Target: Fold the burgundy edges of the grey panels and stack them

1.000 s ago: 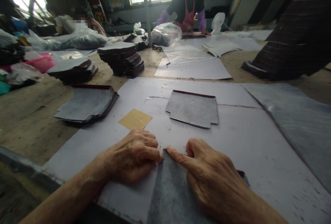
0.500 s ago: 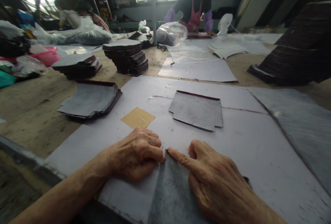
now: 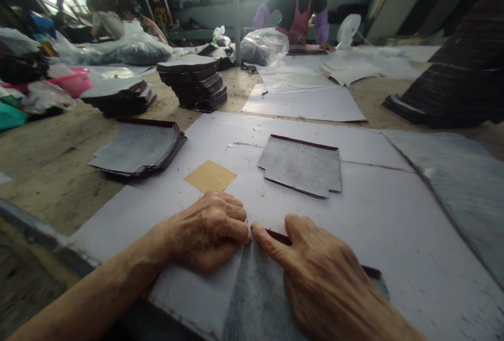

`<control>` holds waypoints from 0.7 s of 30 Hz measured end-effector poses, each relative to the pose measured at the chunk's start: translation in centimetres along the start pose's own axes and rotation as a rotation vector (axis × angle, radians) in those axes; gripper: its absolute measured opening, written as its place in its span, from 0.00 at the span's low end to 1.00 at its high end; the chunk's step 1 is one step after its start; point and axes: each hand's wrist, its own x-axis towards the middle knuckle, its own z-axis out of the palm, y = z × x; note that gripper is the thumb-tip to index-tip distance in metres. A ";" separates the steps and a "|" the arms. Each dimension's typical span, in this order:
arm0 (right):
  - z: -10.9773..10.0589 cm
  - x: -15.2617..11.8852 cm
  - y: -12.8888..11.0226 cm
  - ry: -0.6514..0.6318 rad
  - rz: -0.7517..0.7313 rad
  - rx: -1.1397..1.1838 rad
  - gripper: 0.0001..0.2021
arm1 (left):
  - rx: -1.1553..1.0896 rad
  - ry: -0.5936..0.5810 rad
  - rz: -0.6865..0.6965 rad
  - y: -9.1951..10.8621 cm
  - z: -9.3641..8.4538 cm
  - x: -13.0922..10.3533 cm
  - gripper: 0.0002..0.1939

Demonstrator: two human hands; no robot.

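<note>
A grey-backed sheet piece (image 3: 258,293) with a dark maroon folded top edge lies under my hands at the near side of the table. My left hand (image 3: 208,233) is closed, its thumb and curled index finger pinched at the piece's left top corner. My right hand (image 3: 315,267) lies over the piece, index fingertip pressing on that corner with the other fingers partly bent and apart from it. The folded edge shows between its fingers and again to the right of the hand. Much of the piece is covered by my right hand.
A similar notched piece (image 3: 301,167) lies ahead on the white board (image 3: 374,215). Left are a tan square (image 3: 210,175) and a stack of grey-backed pieces (image 3: 136,146). Taller dark stacks (image 3: 192,83) stand behind. A co-worker (image 3: 297,15) stands across the table.
My right hand has shifted slightly, and more of the maroon folded edge now shows beside it. The left hand stays at the corner. The view has tilted a little.
</note>
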 end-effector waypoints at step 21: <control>0.3 -1.1 -0.3 0.221 -0.047 0.000 0.19 | -0.063 0.093 -0.061 0.7 -0.2 0.5 0.16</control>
